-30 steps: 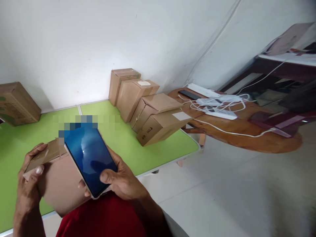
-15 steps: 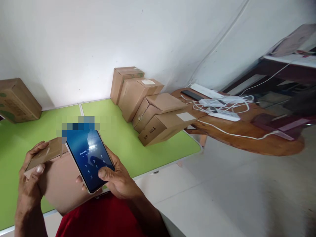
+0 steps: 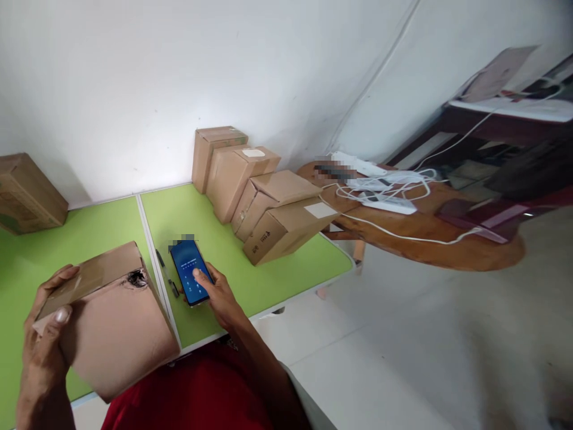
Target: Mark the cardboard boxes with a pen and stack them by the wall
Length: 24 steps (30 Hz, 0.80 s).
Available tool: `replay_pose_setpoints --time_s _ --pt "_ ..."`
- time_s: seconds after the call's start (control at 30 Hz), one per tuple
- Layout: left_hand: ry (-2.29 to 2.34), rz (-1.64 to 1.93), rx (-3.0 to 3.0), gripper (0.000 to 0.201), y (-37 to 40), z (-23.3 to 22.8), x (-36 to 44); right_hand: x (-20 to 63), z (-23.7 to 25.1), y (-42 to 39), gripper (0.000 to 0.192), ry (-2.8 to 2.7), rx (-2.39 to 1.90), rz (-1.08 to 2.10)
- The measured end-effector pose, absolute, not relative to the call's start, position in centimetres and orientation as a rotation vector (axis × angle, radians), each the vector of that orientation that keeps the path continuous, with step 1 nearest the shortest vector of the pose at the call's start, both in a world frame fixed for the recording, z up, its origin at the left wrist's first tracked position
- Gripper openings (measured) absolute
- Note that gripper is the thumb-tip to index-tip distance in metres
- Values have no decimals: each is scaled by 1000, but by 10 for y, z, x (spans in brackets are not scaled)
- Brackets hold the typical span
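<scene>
My left hand [image 3: 45,334] grips a brown cardboard box [image 3: 107,322] by its left end, held tilted over the near edge of the green table [image 3: 277,280]. The box has a dark torn hole near its top right corner. My right hand [image 3: 217,292] holds a smartphone [image 3: 190,278] with a lit blue screen, low over the green tabletop right of the box; my thumb rests on the screen. A dark pen [image 3: 166,280] lies on the table between the box and the phone.
A row of several sealed cardboard boxes [image 3: 264,203] leans along the table's back right. Another box [image 3: 24,191] stands at the far left by the wall. A round wooden table [image 3: 430,239] to the right carries white power strips and cables [image 3: 389,191].
My right hand has carried the phone from in front of the box, close to my face, down and away to the tabletop. The box's torn corner is now uncovered.
</scene>
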State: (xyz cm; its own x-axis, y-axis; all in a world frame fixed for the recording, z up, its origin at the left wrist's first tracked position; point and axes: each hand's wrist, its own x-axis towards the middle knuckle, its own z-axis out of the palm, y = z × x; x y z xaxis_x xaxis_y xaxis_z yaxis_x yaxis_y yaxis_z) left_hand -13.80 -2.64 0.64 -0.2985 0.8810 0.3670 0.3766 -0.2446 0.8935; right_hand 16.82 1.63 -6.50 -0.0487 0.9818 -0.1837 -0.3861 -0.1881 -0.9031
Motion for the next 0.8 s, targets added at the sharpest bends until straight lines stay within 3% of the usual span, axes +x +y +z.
replay_pose_setpoints --time_s 0.3,0.8 --pt "1517 1637 1307 65 -28 13 -128 167 -117 29 50 -993 -1225 1321" --pt "1476 1657 1327 66 -30 8 -133 184 -111 21 14 -1480 -1556 889"
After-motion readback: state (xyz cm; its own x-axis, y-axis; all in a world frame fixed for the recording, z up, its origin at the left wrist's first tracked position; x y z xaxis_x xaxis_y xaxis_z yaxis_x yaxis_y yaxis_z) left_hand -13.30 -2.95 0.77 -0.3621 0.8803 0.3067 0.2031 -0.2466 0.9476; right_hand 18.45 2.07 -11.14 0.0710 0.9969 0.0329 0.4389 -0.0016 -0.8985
